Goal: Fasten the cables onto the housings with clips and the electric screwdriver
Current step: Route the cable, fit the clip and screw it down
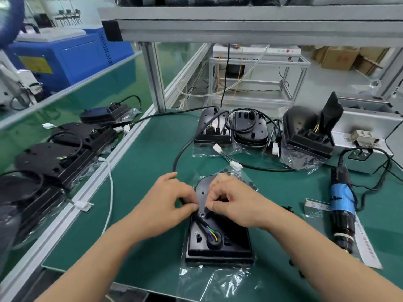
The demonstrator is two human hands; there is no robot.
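Green matting point(141, 192) with a dull rubbery look covers the bench, and on it lies the housing point(218, 243), a flat black moulded plastic shell, square at its near end and rounded at its far end, resting on a crinkled clear bag point(218, 280). One black rubber-sheathed cable point(185, 149) leaves a round grommet on the housing, where coloured wires show, and loops away beyond it.

The left hand point(165, 205) has its fingers curled, thumb and fingertips pinching the cable at the housing's left edge. The right hand point(235, 203) is curled too, thumb and forefinger nipping a small black part point(207, 214) just beside a screw hole on the housing; I cannot tell whether it is a clip.

Beyond the housing stand three more housings point(249, 129) in a row, each on clear film. Left of the housing, on a glossy green belt, I count four further housings point(54, 162). Right of the housing lies one electric screwdriver point(341, 203), a cylinder of black and blue with a cord. Between the housing and the far row lie two white plug connectors point(236, 165)
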